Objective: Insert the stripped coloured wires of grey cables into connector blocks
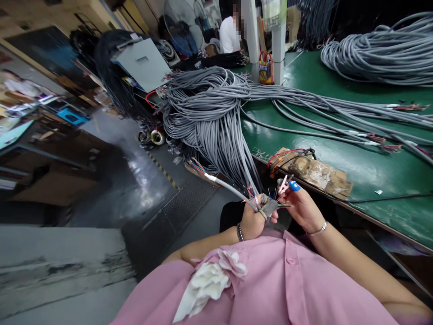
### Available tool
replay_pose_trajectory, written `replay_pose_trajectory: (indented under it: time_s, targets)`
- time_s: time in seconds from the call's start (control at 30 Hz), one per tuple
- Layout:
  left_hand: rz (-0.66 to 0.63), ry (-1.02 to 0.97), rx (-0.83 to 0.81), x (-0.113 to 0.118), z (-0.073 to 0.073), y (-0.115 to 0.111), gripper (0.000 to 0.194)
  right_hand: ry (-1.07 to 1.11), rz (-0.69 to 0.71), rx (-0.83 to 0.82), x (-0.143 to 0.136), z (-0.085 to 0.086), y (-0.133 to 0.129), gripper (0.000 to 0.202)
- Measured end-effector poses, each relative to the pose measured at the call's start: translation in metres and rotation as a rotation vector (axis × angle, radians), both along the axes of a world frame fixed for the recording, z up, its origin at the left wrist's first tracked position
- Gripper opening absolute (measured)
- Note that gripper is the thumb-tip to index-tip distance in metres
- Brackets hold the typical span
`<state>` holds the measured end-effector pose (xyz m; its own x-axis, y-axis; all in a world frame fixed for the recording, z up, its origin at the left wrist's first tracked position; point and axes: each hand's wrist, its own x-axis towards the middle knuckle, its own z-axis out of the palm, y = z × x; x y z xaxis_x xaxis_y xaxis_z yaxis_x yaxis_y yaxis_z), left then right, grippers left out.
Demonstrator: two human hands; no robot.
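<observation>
My left hand (pixel 253 222) is closed around a grey cable (pixel 230 187), whose stripped end with thin coloured wires (pixel 198 166) sticks out to the left. Grey wrapping (pixel 269 208) covers a digit of this hand, and more coloured wire ends (pixel 284 205) fan out beside it toward the right. My right hand (pixel 302 207) is just to the right, a blue covering (pixel 294 185) on one fingertip. Its fingers pinch a small pink clip-like piece (pixel 283 184) close to those wires. What lies under the fingers is partly hidden.
A thick pile of grey cables (pixel 209 104) drapes over the green table (pixel 402 180) edge, with stripped ends to the right. A worn wooden block (pixel 318 174) with a clamp and leads sits at the edge. A large cable coil (pixel 379 54) lies behind; a person (pixel 230 34) is beyond.
</observation>
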<state>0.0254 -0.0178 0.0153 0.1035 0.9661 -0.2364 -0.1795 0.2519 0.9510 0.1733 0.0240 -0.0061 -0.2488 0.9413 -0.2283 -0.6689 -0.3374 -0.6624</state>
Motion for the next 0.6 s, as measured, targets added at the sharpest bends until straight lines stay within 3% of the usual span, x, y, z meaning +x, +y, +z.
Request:
replay_pose_trajectory:
  time_s: [0.33,0.47,0.6]
  targets:
    - [0.001,0.070,0.044,0.004,0.004,0.007,0.036,-0.145,-0.121,0.105,-0.003,-0.018,0.004,0.039]
    - [0.023,0.066,0.056,0.005,0.001,0.009,0.039,-0.018,-0.025,0.032,-0.005,-0.014,0.009,0.040]
    - [0.006,0.074,0.067,0.004,-0.002,0.009,0.038,0.055,-0.074,-0.024,-0.008,-0.009,0.012,0.033]
